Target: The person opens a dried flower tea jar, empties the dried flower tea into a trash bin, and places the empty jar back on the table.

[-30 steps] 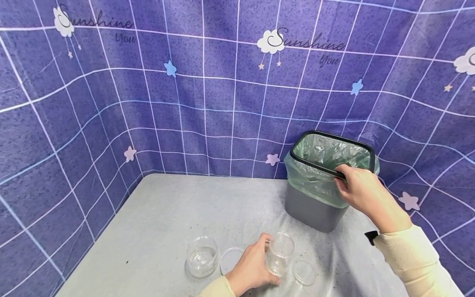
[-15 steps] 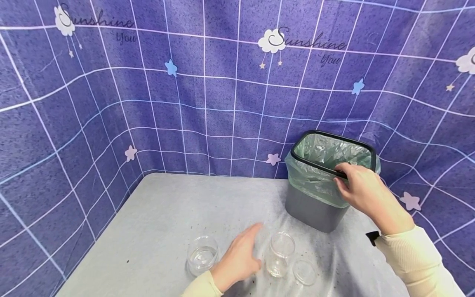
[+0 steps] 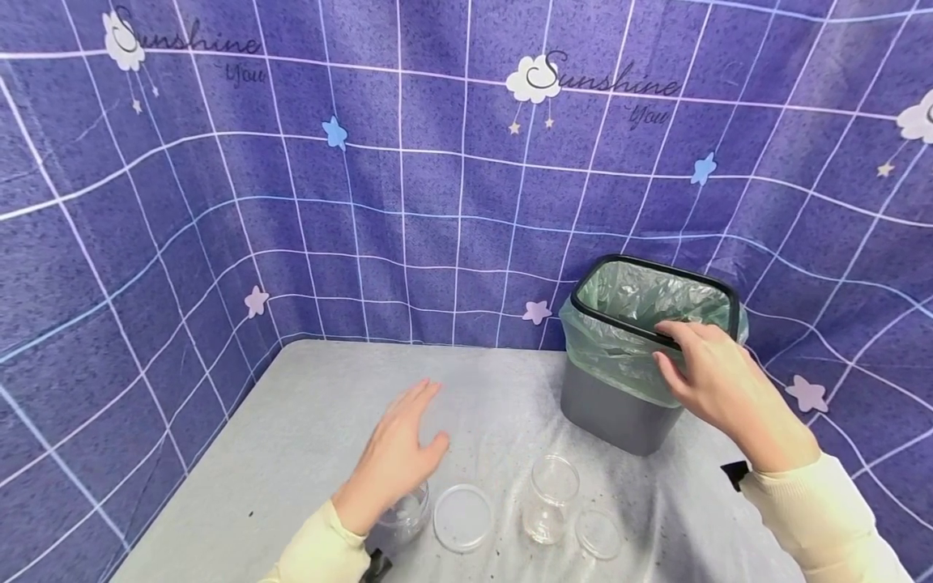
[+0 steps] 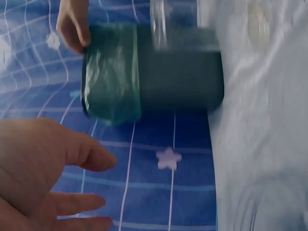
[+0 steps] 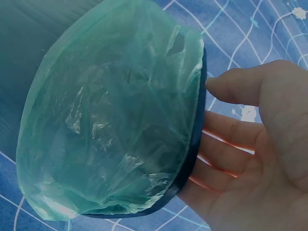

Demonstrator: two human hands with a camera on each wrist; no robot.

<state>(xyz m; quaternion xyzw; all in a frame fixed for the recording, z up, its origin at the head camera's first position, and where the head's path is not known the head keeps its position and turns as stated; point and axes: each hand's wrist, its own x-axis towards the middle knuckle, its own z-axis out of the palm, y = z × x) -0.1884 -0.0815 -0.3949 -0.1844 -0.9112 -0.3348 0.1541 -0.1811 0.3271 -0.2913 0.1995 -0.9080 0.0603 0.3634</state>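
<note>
My left hand point(image 3: 394, 453) hovers over a low, round clear container point(image 3: 408, 514), partly hiding it. Its thumb stands apart from the straight fingers, and it holds nothing. In the left wrist view, the thumb point(image 4: 91, 151) and fingers show in front of the curtain. My right hand point(image 3: 710, 372) is at the black rim point(image 3: 634, 328) of a grey bin point(image 3: 619, 413) lined with a green bag point(image 5: 106, 120). In the right wrist view its long, loosely spread fingers reach behind the rim, and the thumb tip point(image 5: 214, 86) sits right at the rim's edge.
A tall clear jar point(image 3: 550, 502) stands in front of the bin. One round clear lid point(image 3: 464, 518) lies left of the jar, another clear lid point(image 3: 599, 534) right of it. Dark specks dot the grey tablecloth point(image 3: 328, 405). A purple gridded curtain point(image 3: 437, 202) hangs behind.
My left hand let go of the tall jar and moved left over the low container, uncovering the left lid. My right hand stayed at the bin's rim, its thumb slightly farther out.
</note>
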